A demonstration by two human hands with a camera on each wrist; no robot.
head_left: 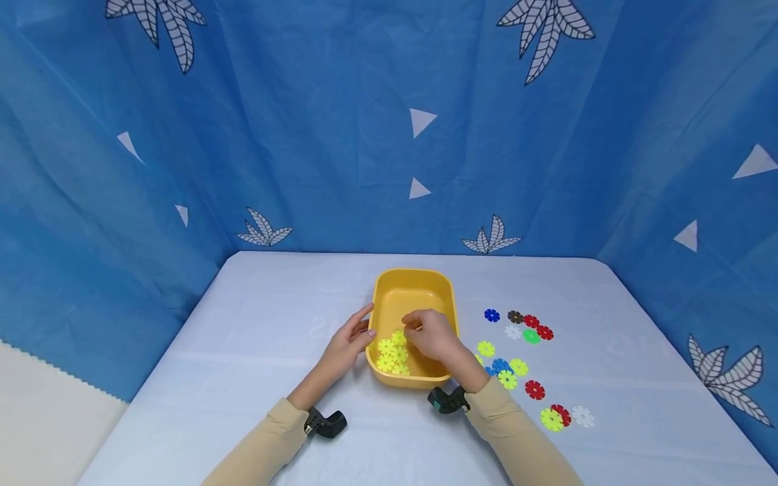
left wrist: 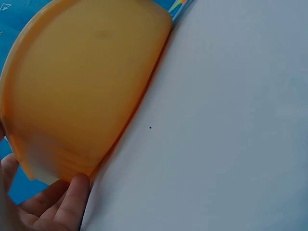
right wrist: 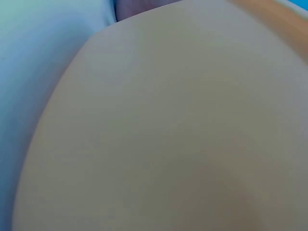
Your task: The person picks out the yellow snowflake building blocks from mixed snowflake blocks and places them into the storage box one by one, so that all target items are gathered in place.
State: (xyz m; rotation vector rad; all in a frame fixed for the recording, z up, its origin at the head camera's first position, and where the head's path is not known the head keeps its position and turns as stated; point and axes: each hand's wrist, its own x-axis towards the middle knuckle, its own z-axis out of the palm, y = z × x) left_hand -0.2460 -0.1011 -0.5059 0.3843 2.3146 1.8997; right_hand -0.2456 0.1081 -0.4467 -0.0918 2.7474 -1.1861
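Note:
A yellow plastic basin (head_left: 413, 382) stands at the middle of the table. My left hand (head_left: 348, 344) holds its left side, thumb at the rim and fingers against the outer wall. In the left wrist view, the fingers (left wrist: 72, 199) reach the lower end of the basin (left wrist: 86, 91). Several yellow-green notched discs (head_left: 385, 346) lie in the near left part of the basin. Over these hovers my right hand (head_left: 431, 335), fingers bent with their tips pointing left; I cannot tell whether a disc is between them. A blurred beige surface (right wrist: 159, 120) fills most of the right wrist view.
Right of the basin lie more notched discs: dark blue (head_left: 491, 315), brown (head_left: 514, 316), red (head_left: 535, 389), green (head_left: 531, 336), white (head_left: 582, 416) and yellow-green (head_left: 552, 419). Some of them overlap. Blue patterned cloth (head_left: 365, 135) stands behind the white table (head_left: 267, 378).

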